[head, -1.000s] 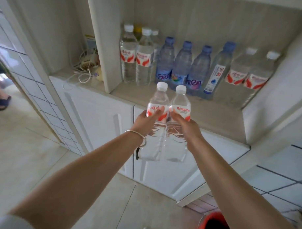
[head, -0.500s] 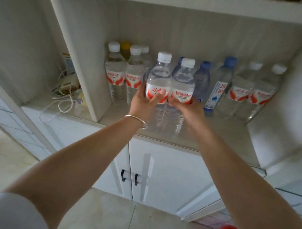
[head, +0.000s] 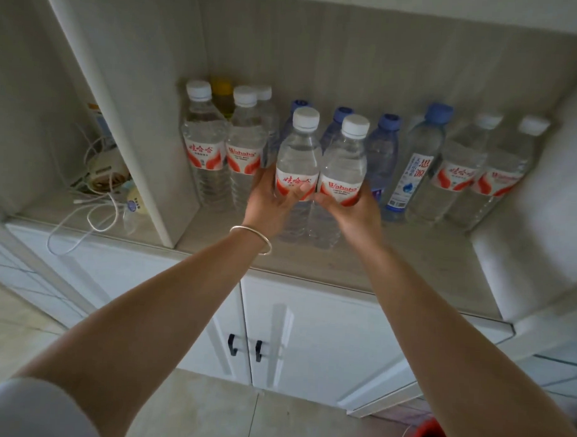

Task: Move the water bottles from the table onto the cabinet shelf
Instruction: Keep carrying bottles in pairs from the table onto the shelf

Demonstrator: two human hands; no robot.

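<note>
Two clear water bottles with white caps and red-and-white labels stand side by side on the cabinet shelf (head: 410, 265). My left hand (head: 270, 203) wraps the left bottle (head: 298, 160) at its label. The right bottle (head: 344, 168) is gripped the same way by my right hand (head: 354, 209). Their bases sit at the shelf surface in front of a back row of bottles: red-labelled ones (head: 204, 150) at left and right (head: 459, 172), blue-capped ones (head: 382, 153) in the middle. The table is out of view.
A vertical divider (head: 141, 167) separates a left compartment holding tangled white cables and small items (head: 102, 185). White cabinet doors with black handles (head: 245, 346) lie below the shelf. A red bucket rim (head: 430, 435) shows at the bottom right on the tiled floor.
Both hands carried the two bottles up and forward from in front of the cabinet doors onto the shelf, in front of the blue-capped bottles. I have come closer to the cabinet.
</note>
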